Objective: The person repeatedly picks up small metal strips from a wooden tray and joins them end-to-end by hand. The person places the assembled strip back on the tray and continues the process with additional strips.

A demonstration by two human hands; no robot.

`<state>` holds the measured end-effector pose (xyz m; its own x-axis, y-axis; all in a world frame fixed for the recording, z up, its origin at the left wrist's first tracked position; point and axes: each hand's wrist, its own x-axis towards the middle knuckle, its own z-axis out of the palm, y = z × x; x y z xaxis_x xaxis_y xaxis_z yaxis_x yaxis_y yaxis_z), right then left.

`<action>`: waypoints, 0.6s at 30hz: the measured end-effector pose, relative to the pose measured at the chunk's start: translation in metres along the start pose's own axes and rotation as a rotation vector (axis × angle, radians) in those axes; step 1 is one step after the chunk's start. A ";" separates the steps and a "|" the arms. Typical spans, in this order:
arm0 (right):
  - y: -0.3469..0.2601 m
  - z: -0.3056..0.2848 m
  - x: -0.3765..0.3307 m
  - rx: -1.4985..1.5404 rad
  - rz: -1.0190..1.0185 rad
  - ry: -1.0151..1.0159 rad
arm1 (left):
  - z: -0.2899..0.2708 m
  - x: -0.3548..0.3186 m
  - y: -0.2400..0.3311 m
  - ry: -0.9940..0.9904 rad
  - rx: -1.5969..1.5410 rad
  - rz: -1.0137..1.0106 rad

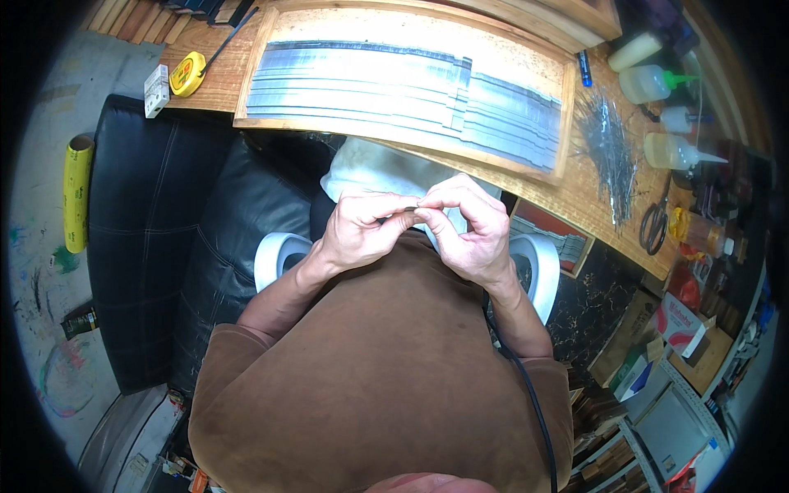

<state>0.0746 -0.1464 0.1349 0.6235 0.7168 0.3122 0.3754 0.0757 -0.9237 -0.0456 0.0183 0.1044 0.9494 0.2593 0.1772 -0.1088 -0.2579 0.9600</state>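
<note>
My left hand (pixel 359 228) and my right hand (pixel 470 220) meet in front of my chest, thumbs and forefingers pinched together at the tips. Something small and dark shows between the fingertips, too small to name. Just beyond the hands, on the wooden table (pixel 567 191), lies a shallow wood-framed tray (pixel 251 76). Rows of thin grey-blue strips (pixel 353 86) fill much of it, and glare washes out its far part. A whitish cloth (pixel 374 164) is below the table edge, behind my hands.
Right on the table are a loose heap of thin dark strips (pixel 610 156), black scissors (pixel 654 226), a blue marker (pixel 584 69) and several squeeze bottles (pixel 645 85). A yellow tape measure (pixel 188 74) sits at the left corner. A black sofa (pixel 156 222) stands left; a white chair armrest (pixel 542 275) is beside me.
</note>
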 end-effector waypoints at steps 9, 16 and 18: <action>0.004 -0.001 -0.001 -0.020 -0.033 0.003 | 0.000 0.002 0.003 -0.010 -0.002 0.006; -0.035 -0.056 0.001 -0.323 0.048 0.219 | 0.005 0.007 0.008 0.041 -0.114 -0.039; -0.047 -0.091 0.004 -0.607 0.091 0.371 | 0.003 0.008 0.007 0.007 -0.116 -0.052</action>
<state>0.1218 -0.2101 0.2000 0.8219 0.4110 0.3945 0.5591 -0.4491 -0.6969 -0.0380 0.0154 0.1116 0.9526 0.2760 0.1279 -0.0934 -0.1346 0.9865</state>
